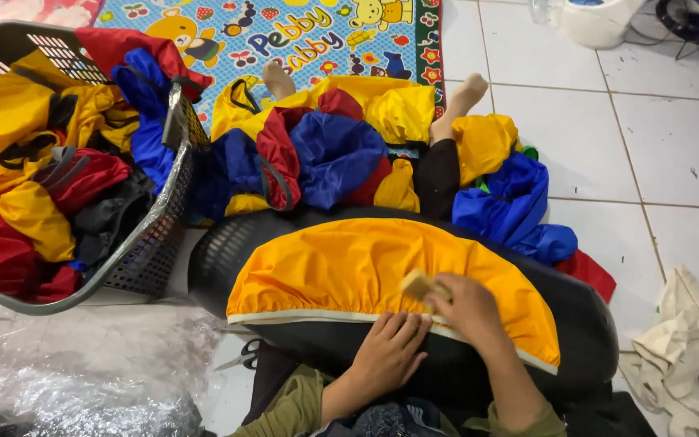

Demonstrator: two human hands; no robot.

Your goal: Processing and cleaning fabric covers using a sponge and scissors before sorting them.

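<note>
A yellow fabric cover with a pale elastic hem is stretched over a black rounded form lying across my lap. My left hand lies flat on the black form just below the hem, fingers together, holding nothing. My right hand presses a small tan block against the yellow fabric near the hem.
A grey laundry basket at the left brims with yellow, red and blue covers. More covers are piled over my legs on a cartoon mat. Scissors and clear plastic lie lower left; a cream cloth lies at the right.
</note>
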